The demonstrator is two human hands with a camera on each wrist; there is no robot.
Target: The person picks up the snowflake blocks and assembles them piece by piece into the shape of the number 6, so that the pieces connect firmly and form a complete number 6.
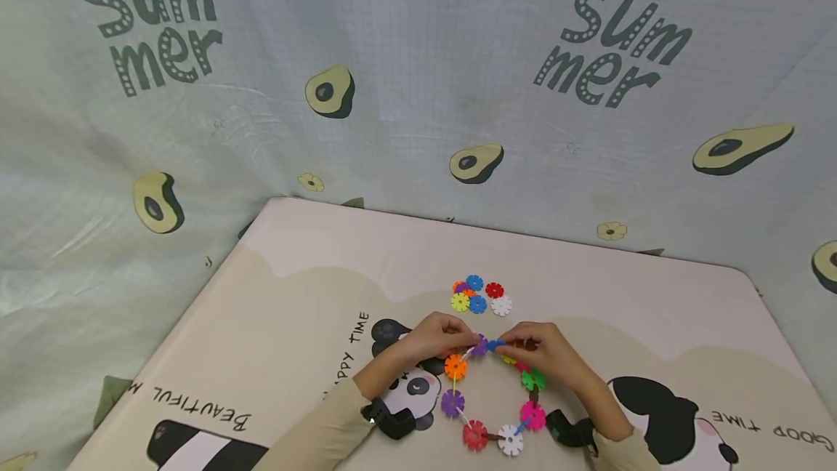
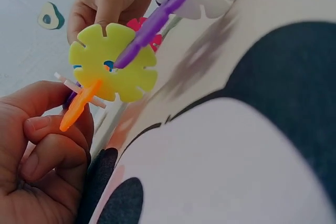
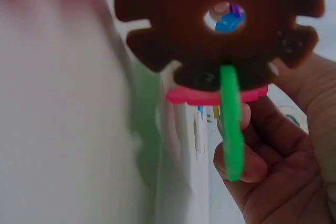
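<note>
Notched plastic discs are slotted together into a ring on the table, with a red disc (image 1: 475, 435) and a white disc (image 1: 511, 440) at its near side. At the ring's far side my left hand (image 1: 437, 335) pinches a purple disc (image 1: 480, 345). Facing it, my right hand (image 1: 548, 349) holds a blue disc (image 1: 495, 346) against or very near the purple one; whether they interlock cannot be told. In the left wrist view, a yellow disc (image 2: 113, 61) and an orange disc (image 2: 79, 106) stand beside the left fingers. A brown disc (image 3: 173, 35) and a green disc (image 3: 231, 129) partly cover the right hand.
Beyond the hands lies a small group of loose discs, among them a red one (image 1: 494, 290), a white one (image 1: 501, 305) and a yellow one (image 1: 461, 302). The panda-printed tabletop (image 1: 314, 238) ends at a hanging avocado-print cloth (image 1: 405, 115).
</note>
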